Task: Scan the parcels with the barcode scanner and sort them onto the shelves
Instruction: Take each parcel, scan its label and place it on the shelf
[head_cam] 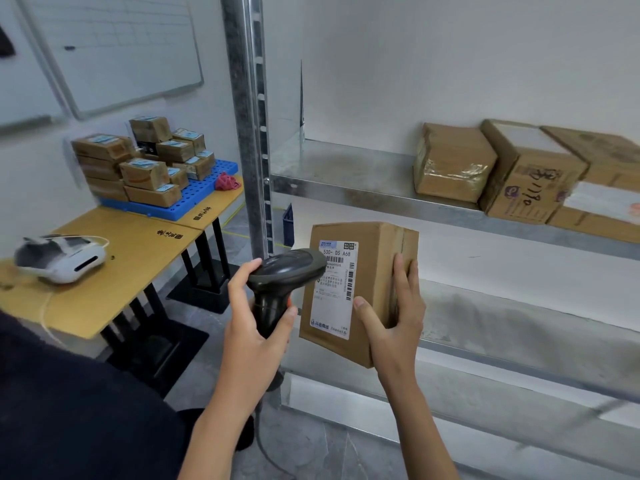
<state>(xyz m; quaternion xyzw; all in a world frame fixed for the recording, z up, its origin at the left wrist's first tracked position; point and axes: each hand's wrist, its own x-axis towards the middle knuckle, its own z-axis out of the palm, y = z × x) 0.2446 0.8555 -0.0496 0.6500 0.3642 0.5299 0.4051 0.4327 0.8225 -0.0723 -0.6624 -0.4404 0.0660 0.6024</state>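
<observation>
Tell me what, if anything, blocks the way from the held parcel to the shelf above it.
Nothing visible does. The right hand holds the parcel in front of the rack, just below the upper shelf. The shelf's left stretch is bare; the boxes already on it sit further right. The scanner in the left hand is left of the parcel.

The barcode scanner (282,282) is black with an orange trigger. The parcel (360,292) is plain brown cardboard under a white label (334,289) printed in black. The shelves (346,178) are mottled silver-grey. Stacked boxes (142,168) sit on a blue perforated pallet (194,199) beside a pink cloth (227,181) on the tan counter (114,282).
</observation>
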